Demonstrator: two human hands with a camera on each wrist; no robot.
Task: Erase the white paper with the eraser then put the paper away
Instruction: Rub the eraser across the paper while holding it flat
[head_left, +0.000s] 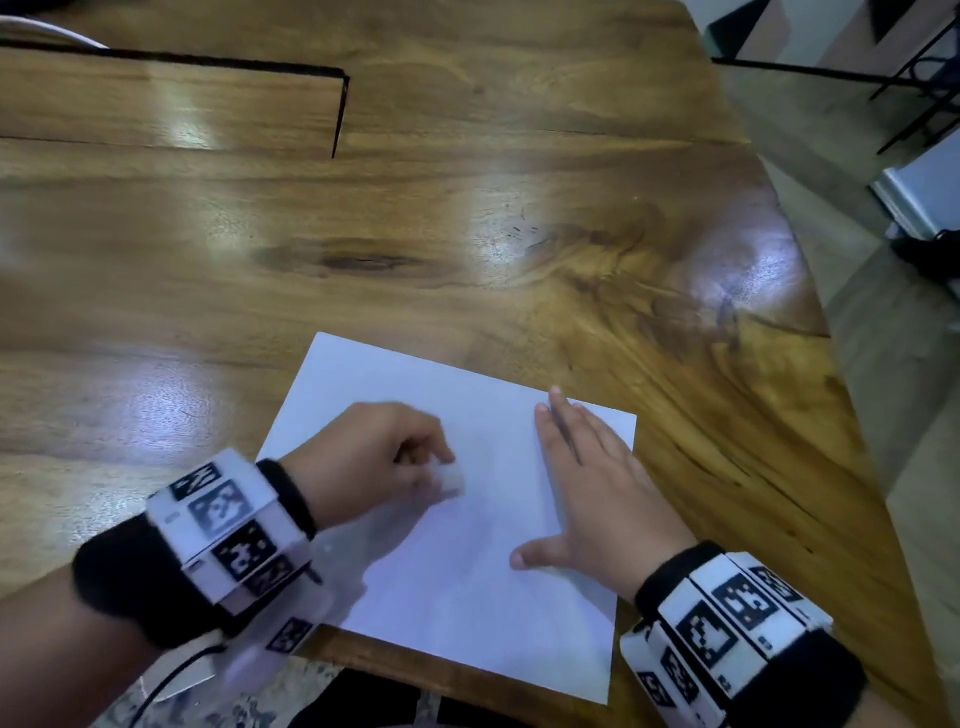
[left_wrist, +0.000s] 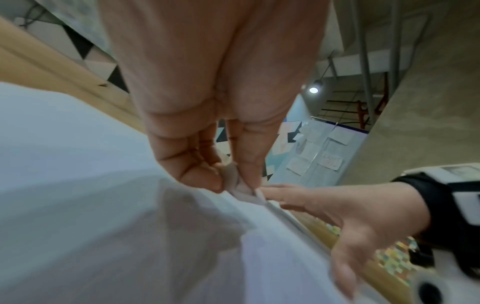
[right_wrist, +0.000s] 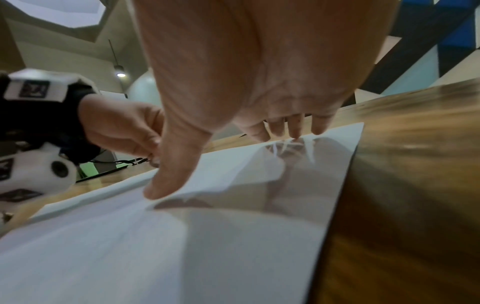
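The white paper (head_left: 467, 561) lies flat on the wooden table (head_left: 467, 218), its near edge at the table's front edge, directly under both hands. The eraser (head_left: 451, 480), a small pale block blurred in the head view, is pinched between the curled thumb and fingertips of the left hand (head_left: 374, 457) and meets the sheet just ahead of that hand's knuckles. The right hand (head_left: 597, 499) lies open, fingers straight and thumb spread, palm down on the sheet's right part; a thin dark line, perhaps a pencil, runs between two of its fingers, though the views do not settle what it is. Probable faults: should the flat hand ease its pressure, the rubbing strokes may drag the sheet, buckle it, or crease it towards the right hand; a hard stroke near an unsupported edge may tear it; the small eraser may slip from so shallow a pinch. The sheet appears clean, uncreased, bluish-white under shadow; no marks can be made out on it.
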